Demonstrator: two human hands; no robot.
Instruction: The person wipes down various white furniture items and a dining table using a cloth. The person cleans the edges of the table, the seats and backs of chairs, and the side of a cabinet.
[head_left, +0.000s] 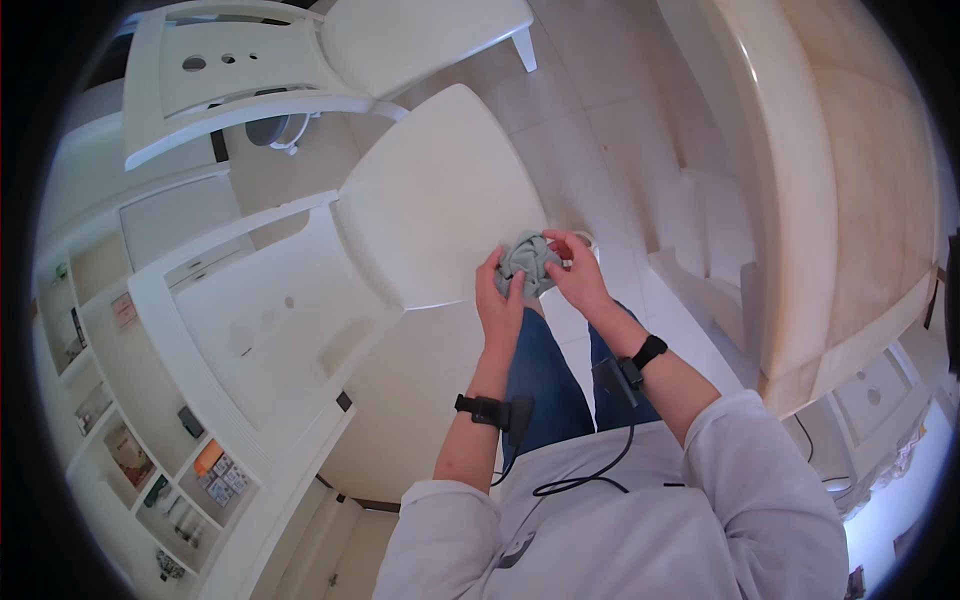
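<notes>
A crumpled grey-green cloth (529, 262) is bunched between my two hands. My left hand (501, 296) grips its left side, thumb across the front. From the right, my right hand (579, 274) holds it with thumb and fingers. Both hands are over the front corner of a white chair seat (442, 202); whether the cloth touches the seat, I cannot tell. The chair's white backrest (255, 322) stands to the left of the seat.
A second white chair (420, 37) stands beyond the first. On the right is a marble-look table (862, 187) with a thick rounded edge. Shelves (112, 360) with small items line the far left. Black cables (581, 484) hang from bands on both my forearms.
</notes>
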